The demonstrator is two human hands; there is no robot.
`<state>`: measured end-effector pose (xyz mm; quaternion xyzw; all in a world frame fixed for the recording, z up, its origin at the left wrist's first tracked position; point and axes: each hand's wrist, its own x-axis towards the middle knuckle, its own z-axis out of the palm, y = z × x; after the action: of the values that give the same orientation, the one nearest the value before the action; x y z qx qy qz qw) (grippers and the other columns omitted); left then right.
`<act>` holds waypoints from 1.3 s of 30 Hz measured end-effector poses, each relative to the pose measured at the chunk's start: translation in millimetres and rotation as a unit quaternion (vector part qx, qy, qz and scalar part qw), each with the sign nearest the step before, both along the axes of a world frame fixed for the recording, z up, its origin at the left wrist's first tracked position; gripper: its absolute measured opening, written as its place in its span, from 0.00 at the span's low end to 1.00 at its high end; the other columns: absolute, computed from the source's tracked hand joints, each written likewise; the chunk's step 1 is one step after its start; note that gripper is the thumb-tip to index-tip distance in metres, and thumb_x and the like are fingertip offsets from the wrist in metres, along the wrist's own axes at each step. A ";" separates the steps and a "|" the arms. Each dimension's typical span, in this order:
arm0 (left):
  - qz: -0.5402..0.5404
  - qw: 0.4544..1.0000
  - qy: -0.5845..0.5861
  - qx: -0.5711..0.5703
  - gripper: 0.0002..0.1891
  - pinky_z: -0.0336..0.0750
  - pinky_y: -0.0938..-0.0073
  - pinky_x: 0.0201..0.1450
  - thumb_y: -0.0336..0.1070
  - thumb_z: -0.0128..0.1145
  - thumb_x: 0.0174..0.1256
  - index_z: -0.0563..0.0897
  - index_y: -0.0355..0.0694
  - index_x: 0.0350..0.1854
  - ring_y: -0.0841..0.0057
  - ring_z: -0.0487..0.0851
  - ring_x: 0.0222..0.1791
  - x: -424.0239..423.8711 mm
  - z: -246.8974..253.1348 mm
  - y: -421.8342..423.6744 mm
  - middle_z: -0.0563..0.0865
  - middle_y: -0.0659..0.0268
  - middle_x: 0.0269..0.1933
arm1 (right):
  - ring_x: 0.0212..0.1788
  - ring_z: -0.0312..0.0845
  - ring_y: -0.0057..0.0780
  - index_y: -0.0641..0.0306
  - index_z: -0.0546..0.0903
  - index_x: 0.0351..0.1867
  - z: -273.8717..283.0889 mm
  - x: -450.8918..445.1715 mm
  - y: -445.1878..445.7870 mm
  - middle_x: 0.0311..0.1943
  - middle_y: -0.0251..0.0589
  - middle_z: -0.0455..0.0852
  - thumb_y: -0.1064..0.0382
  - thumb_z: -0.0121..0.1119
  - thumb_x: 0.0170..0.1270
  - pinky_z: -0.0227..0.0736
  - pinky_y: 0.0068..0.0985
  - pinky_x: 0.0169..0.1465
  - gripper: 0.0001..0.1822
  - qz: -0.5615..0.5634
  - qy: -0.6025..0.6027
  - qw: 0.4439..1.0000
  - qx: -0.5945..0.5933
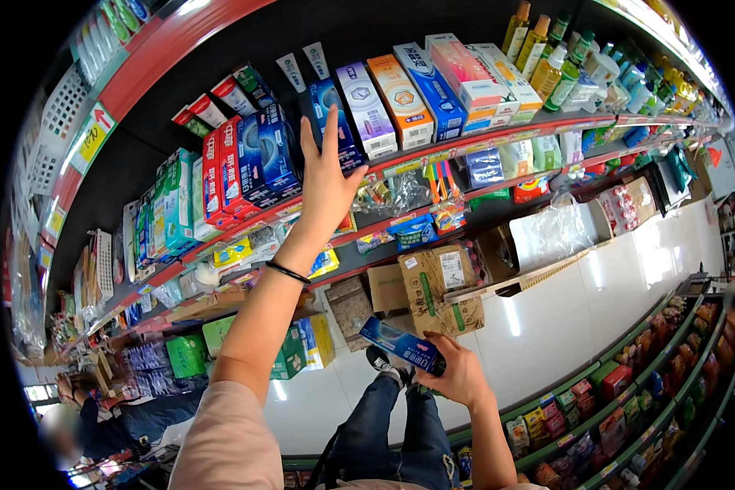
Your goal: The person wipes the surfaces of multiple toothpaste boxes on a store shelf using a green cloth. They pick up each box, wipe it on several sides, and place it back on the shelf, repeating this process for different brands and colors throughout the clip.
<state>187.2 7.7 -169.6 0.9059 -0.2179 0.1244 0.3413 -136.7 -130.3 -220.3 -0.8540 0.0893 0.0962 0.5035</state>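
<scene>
My left hand [329, 160] reaches up to the shelf with its fingers spread. It is at a blue toothpaste box [331, 101] that lies on the shelf; whether the fingertips touch it I cannot tell. Left of this hand stand stacked dark blue toothpaste boxes [266, 150] and red ones [223, 165]. To its right are a purple-and-white box [365, 110] and an orange-and-white box [402, 101]. Down in front of my legs, my right hand [456, 370] grips a blue toothpaste box [398, 346] by its right end.
The red shelf edge [465, 147] runs across the view, with packets on the shelf below. An opened cardboard carton [441, 288] and other boxes stand on the floor near my feet. A snack rack [612, 392] is at the lower right; a person [116, 422] is at the lower left.
</scene>
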 end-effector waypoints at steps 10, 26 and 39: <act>0.014 0.998 0.040 -0.036 0.50 0.73 0.55 0.72 0.31 0.74 0.59 0.56 0.47 0.81 0.45 0.69 0.73 14.6 -25.0 0.3 0.66 0.43 0.75 | 0.51 0.85 0.54 0.68 0.81 0.56 -6.7 -1.9 1.9 0.55 0.54 0.85 0.61 0.74 0.50 0.80 0.36 0.56 0.29 -0.004 -0.015 1.000 -0.003; 0.100 0.969 0.211 -0.078 0.47 0.73 0.57 0.70 0.25 0.64 0.65 0.49 0.39 0.82 0.43 0.67 0.74 -284.8 -18.3 156.6 0.59 0.42 0.77 | 0.20 0.79 0.23 0.63 0.81 0.45 -10.2 -18.1 -22.8 0.24 0.34 0.81 0.53 0.65 0.72 0.76 0.22 0.24 0.15 -0.284 0.169 0.831 0.448; 0.168 0.927 0.322 -0.092 0.47 0.79 0.57 0.63 0.24 0.62 0.66 0.46 0.39 0.82 0.50 0.79 0.64 -385.4 -20.3 252.7 0.60 0.44 0.76 | 0.41 0.81 0.31 0.74 0.81 0.52 116.7 151.8 64.8 0.40 0.42 0.84 0.60 0.70 0.64 0.75 0.26 0.47 0.21 -0.191 -0.127 0.942 0.246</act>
<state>-198.3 260.4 -189.9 0.8849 0.0712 -0.0988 0.4495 15.1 -65.5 -103.7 -0.6758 0.1594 -0.0921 0.7138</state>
